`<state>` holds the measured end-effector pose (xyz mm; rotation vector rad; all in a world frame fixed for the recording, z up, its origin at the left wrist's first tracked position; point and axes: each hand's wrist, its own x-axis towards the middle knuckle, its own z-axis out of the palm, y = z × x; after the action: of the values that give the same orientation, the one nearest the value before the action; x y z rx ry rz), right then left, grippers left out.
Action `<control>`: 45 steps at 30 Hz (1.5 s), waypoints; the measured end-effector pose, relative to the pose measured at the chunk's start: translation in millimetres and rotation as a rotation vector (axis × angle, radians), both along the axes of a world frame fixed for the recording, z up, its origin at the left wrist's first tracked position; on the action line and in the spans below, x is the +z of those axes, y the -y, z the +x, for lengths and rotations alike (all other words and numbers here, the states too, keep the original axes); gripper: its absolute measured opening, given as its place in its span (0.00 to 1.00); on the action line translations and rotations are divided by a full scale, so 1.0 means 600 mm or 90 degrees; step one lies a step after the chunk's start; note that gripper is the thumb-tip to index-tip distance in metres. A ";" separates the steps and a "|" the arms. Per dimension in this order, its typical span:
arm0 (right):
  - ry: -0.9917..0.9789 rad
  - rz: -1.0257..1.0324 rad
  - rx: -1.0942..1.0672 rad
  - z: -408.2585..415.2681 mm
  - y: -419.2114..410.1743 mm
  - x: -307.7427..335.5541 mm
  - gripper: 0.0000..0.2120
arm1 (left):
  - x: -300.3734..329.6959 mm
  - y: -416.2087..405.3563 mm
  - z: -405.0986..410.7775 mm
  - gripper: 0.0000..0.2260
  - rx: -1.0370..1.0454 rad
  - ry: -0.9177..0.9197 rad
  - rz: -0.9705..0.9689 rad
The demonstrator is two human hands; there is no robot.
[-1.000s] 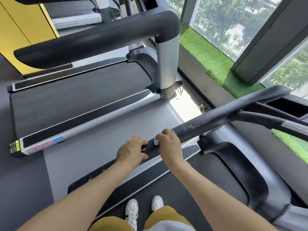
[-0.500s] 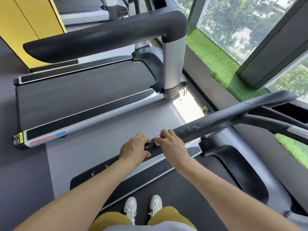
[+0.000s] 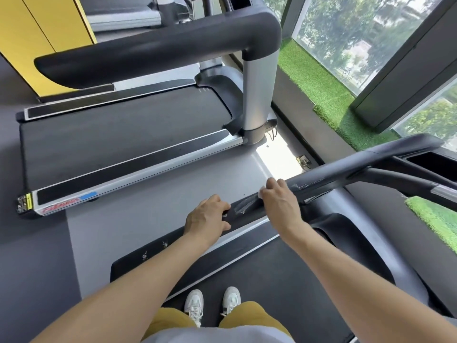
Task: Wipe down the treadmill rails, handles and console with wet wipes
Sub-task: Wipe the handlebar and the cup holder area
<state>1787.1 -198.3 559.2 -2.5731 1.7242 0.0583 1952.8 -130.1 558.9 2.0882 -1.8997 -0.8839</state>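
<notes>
The handle-wiping step is in hand: the right hand (image 3: 280, 206) presses a wet wipe (image 3: 262, 193) around the treadmill handrail (image 3: 329, 178), the left hand (image 3: 206, 219) grips the handrail's near end, and next the wipe should probably slide toward the console.

Your long black padded treadmill handrail (image 3: 331, 177) slants up toward the right. A crumpled white wet wipe (image 3: 262, 193) sits against it, with damp streaks just below.

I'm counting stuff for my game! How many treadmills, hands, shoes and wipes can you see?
Treadmills: 2
Hands: 2 (left hand, right hand)
Shoes: 2
Wipes: 1
Total: 7
</notes>
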 end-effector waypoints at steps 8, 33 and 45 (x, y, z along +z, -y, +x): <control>0.112 0.012 0.137 0.008 -0.034 0.006 0.11 | 0.005 0.004 0.002 0.16 -0.012 0.010 0.010; 0.196 -0.054 -0.074 -0.027 -0.012 -0.004 0.13 | -0.012 0.004 -0.001 0.16 -0.012 0.026 -0.021; 0.443 -0.019 -0.058 -0.030 -0.072 0.008 0.08 | 0.016 0.019 -0.038 0.13 0.117 -0.126 -0.039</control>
<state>1768.9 -155.3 563.7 -2.1301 1.5437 -0.7679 1929.9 -141.6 568.4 2.0171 -1.5887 -0.9391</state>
